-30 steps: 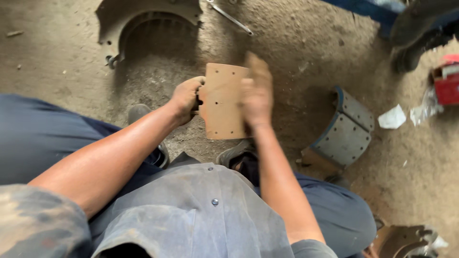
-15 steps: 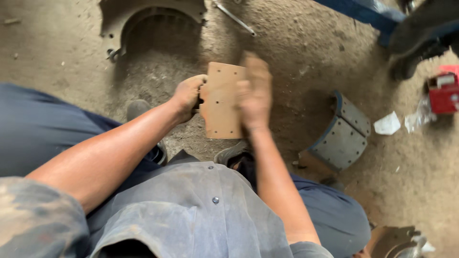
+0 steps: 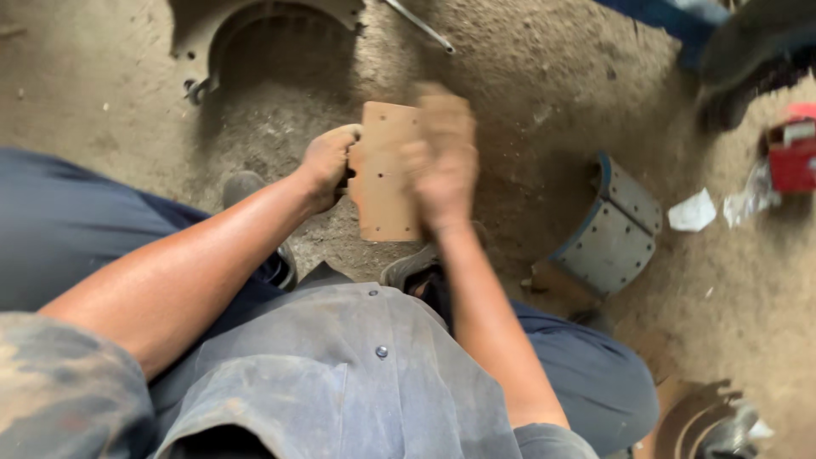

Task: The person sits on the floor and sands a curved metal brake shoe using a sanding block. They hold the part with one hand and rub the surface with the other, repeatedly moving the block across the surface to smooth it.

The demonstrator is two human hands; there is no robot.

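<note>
Tan lining held upright-ish in the middle of the scene, above the dusty floor, between the two hands and just beyond the knees. Rectangular, slightly curved, dotted with small holes, long side running near to far.

Left hand clamped on the lining's left edge, fingers curled round it, thumb on top near the far corner. Grip tight, hand closed on the piece.

Right hand laid flat over the lining's right half, fingers together and pointing far, palm pressed on the face. Blurred, so exact finger spread hard to tell; not wrapped round the edge as far as can be seen. Covers the right edge of the lining entirely.

Both forearms reaching out from near, over a grey dirty shirt and dark blue trousers. Two shoes just below the lining, one under each hand.

Right of the hands, well apart: grey brake shoe lying on the floor, curved face up, blue rim on its left side. Farther right, a scrap of white paper and a red box at the edge.

Far left: curved metal plate with an arched cut-out, flat on the floor. Just right of it, a thin metal rod lying slantwise. Far right corner: dark boot, beside a blue bar.
</note>
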